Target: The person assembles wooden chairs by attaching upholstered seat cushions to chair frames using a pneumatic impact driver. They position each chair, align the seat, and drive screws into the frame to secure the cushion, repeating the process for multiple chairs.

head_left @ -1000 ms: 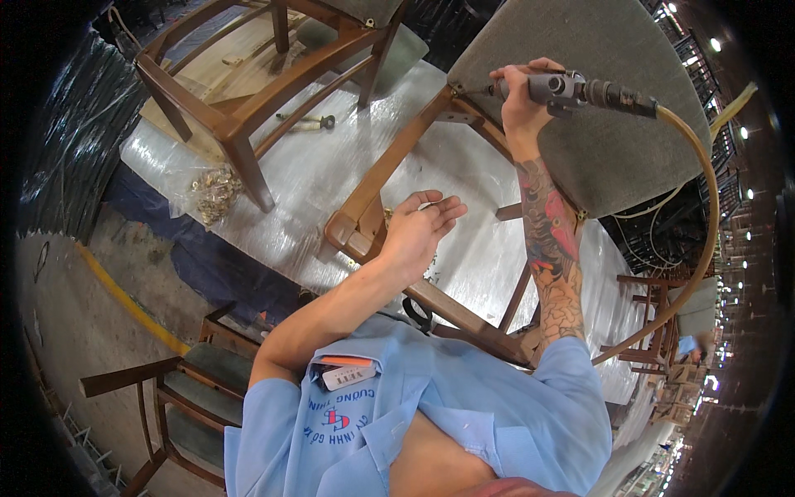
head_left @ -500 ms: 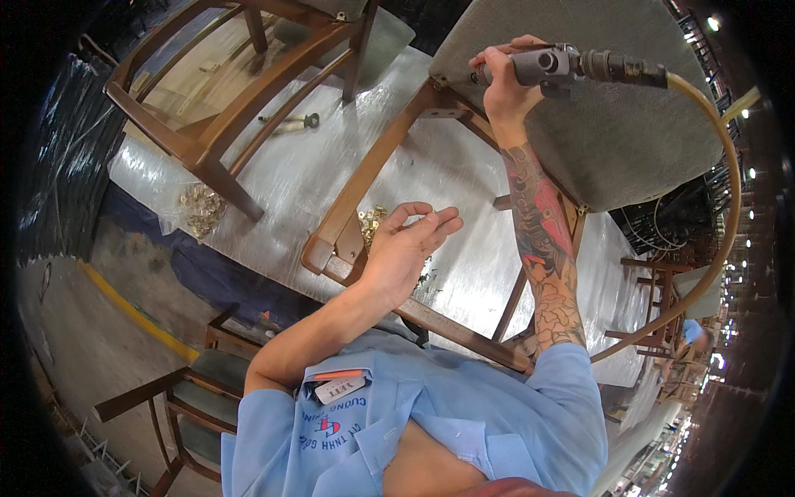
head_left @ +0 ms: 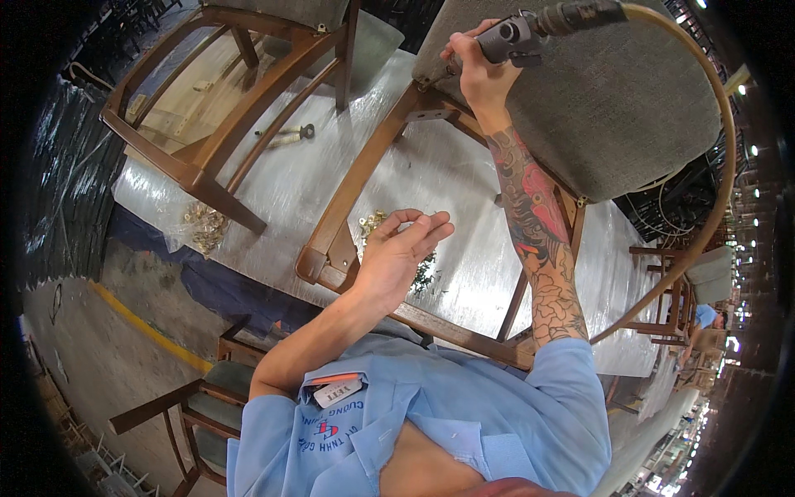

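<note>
My right hand (head_left: 484,73) is wrapped round a grey air screwdriver (head_left: 507,38) with a hose (head_left: 719,166) at its back end. Its front end is hidden by my fingers, near the corner bracket where the grey seat pad (head_left: 613,108) meets a brown wooden chair frame (head_left: 356,186). Lower down, my left hand (head_left: 396,258) hovers over the frame's opening, thumb and fingertips pinched together. Whatever is between them is too small to make out. Below this hand lie brass-coloured fittings (head_left: 370,222) and a scatter of small dark screws (head_left: 425,275).
A second chair (head_left: 199,157) stands at the upper left, with pliers-like tool (head_left: 291,135) beside it. A clear bag of brass fittings (head_left: 203,225) lies at the left edge of the plastic-covered table (head_left: 464,186). Another chair (head_left: 207,406) stands on the floor at lower left.
My right hand and the air screwdriver have shifted up and left, toward the corner bracket. My left hand stays pinched in nearly the same place. The view has turned slightly.
</note>
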Available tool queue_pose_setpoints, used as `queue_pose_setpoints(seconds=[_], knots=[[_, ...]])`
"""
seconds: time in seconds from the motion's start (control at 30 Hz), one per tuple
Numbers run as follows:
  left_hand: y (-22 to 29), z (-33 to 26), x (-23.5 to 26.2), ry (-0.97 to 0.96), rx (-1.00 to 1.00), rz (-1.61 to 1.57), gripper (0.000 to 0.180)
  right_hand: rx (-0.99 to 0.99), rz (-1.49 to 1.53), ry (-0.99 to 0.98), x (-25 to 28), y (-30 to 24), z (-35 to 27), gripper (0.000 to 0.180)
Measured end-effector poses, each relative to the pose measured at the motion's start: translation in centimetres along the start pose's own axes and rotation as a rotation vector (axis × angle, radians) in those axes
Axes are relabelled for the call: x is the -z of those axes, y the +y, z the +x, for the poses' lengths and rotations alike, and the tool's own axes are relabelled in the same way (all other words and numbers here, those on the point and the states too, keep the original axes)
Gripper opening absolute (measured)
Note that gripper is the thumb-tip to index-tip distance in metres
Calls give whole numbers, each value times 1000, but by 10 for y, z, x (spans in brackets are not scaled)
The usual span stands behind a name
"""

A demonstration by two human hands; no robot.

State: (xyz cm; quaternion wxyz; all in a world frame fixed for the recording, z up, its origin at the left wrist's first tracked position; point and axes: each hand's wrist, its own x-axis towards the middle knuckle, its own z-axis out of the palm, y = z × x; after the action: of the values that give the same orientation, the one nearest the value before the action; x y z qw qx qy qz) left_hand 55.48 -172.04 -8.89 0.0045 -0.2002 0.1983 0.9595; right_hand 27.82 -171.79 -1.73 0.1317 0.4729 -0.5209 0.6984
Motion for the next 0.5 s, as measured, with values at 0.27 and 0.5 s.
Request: queue_pose_setpoints(seconds=[0.27,0.5], knots=[[-1,3,0,35,-86,142,22,-90,66,70,2,7,14,21],[2,40,-19,116,29,366,40,-48,-176,69,54,-126,18,25]])
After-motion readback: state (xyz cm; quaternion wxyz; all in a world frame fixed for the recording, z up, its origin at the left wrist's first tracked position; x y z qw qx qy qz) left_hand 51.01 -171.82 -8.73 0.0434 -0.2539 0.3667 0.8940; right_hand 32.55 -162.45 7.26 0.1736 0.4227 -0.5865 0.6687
